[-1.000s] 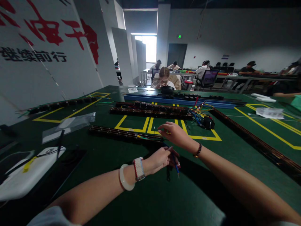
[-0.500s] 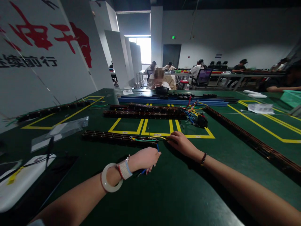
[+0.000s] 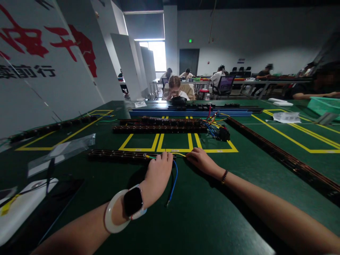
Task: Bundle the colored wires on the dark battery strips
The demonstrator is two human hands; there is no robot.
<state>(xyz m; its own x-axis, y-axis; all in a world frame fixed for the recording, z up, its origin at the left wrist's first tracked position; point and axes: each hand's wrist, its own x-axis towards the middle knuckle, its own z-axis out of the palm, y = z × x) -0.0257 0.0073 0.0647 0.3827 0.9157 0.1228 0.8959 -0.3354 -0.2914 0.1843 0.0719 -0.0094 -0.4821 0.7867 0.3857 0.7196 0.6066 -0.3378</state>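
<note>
A long dark terminal strip (image 3: 119, 156) lies across the near middle of the green bench (image 3: 202, 219), just short of the yellow floor-tape boxes (image 3: 175, 143). The left hand (image 3: 158, 170) presses down on its right end, fingers curled over it, a blue wire (image 3: 173, 182) trailing back toward the near edge. The right hand (image 3: 200, 160) pinches a thin yellow wire (image 3: 179, 154) there, seemingly steadying it at the strip's end.

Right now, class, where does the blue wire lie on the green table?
In the head view, the blue wire curves down just right of the left hand, from the right end of the nearest dark strip.
</note>
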